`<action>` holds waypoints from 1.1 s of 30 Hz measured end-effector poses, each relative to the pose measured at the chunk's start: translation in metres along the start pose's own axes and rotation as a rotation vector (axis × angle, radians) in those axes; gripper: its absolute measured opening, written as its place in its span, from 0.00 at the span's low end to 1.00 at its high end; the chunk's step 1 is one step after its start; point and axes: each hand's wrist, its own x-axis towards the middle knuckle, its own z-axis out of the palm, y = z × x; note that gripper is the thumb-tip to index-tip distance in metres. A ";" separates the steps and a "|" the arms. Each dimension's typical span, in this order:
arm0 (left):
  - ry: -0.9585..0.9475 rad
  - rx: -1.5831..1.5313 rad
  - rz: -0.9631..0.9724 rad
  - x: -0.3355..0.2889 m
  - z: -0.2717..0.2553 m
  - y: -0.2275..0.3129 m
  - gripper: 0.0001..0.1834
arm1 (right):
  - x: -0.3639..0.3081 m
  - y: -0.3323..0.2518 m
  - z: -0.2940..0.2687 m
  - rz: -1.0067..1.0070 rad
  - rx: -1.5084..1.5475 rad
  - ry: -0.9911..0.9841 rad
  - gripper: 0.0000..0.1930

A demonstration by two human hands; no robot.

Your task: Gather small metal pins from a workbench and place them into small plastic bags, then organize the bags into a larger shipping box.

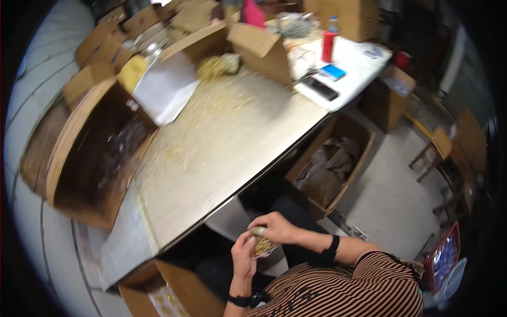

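Observation:
Both hands are close together over my lap, below the table's front edge. My left hand [244, 257] is wrapped round the side of a small clear bag or tub of golden bits [264, 245]; I cannot tell which kind of container it is. My right hand [280, 228] comes in from the right, fingers bent over a pale tan, rounded piece [257, 231] at the container's top. That piece could be a lid or a roll of tape; blur hides the detail. More golden bits [211, 68] are heaped at the table's far side and strewn over its top.
The pale table [227, 153] lies ahead. An open carton [90, 158] holding clear plastic stands at its left. Another carton [364, 158] with brown cloth sits on the floor at right. A phone [322, 89] and red bottle [328, 46] rest on the white far end.

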 end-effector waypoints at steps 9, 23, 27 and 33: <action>0.058 -0.198 -0.051 0.016 0.005 -0.018 0.15 | -0.022 0.002 -0.018 -0.237 -0.271 -0.018 0.13; 0.126 -0.226 0.053 0.013 -0.011 -0.002 0.22 | -0.013 -0.029 -0.033 -0.435 -0.281 0.322 0.16; 0.103 -0.258 0.132 0.009 -0.009 0.007 0.15 | -0.027 -0.006 -0.045 0.066 0.149 0.210 0.10; 0.168 -0.203 0.097 0.000 -0.011 -0.001 0.15 | -0.024 0.006 -0.015 0.286 0.525 0.016 0.14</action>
